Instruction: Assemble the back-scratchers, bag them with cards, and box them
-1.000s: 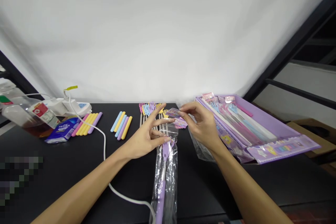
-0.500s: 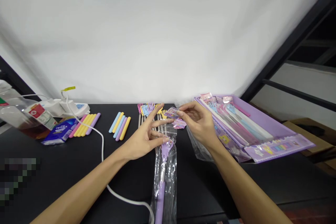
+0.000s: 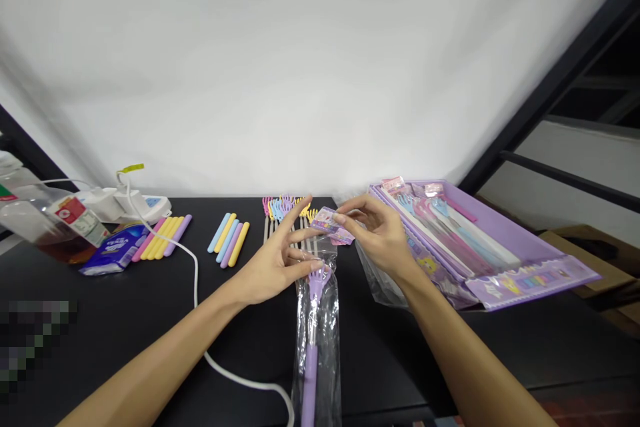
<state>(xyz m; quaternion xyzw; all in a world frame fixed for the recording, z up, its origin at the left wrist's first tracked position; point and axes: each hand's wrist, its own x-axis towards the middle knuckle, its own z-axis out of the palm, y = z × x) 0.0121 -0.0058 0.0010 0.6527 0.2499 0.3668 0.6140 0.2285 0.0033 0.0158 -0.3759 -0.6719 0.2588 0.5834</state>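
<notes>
My left hand [image 3: 273,265] pinches the upper end of a clear plastic bag [image 3: 329,340] between thumb and fingers, with the index finger raised. Inside the bag lies a purple back scratcher [image 3: 311,370], its claw-shaped head up by my left thumb and its handle towards me. My right hand [image 3: 383,233] is closed on a small printed card [image 3: 326,219], purple and pink, held just above the bag's top end. Another pink piece [image 3: 343,236] shows directly below that card. Behind my left hand, several back scratcher heads [image 3: 286,205] on metal rods lie in a row, partly hidden.
A purple display box [image 3: 520,233] of bagged back scratchers stands at right. Coloured handle tubes [image 3: 163,238] lie in two groups at left, by a blue tissue pack [image 3: 116,250], a bottle [image 3: 55,227] and a power strip [image 3: 150,205]. A white cable [image 3: 240,379] crosses the table.
The card in my right hand has tilted so that its printed face shows more. The bag's lower end has shifted slightly right. My left hand keeps its hold.
</notes>
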